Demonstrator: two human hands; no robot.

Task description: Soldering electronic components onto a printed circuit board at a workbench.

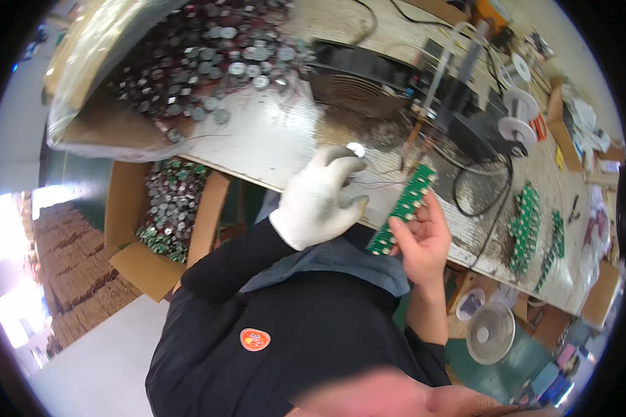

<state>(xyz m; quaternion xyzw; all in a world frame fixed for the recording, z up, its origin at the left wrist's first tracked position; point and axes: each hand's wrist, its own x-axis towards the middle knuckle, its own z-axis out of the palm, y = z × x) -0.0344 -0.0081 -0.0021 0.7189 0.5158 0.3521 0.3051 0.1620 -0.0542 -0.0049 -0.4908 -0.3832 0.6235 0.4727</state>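
Observation:
My left hand [321, 198], in a white glove, is over the table's near edge with its fingers curled. A small round silver disc [355, 149] shows at its fingertips, and the fingers partly hide how it is held. Thin dark red wires [375, 185] run from beside those fingers toward the board. Bare, my right hand [424, 240] grips a long green circuit board strip [405, 208] between thumb and fingers. The strip is tilted, its far end close to the copper-coloured tip [412, 135] of a soldering device on a stand.
A heap of silver discs with wires [209, 62] spills from a plastic-lined box [118, 132] at the far left. Below it stands a carton of similar parts [170, 208]. At right lie more green board strips [526, 226], wire spools [518, 115] and a black cable [494, 208].

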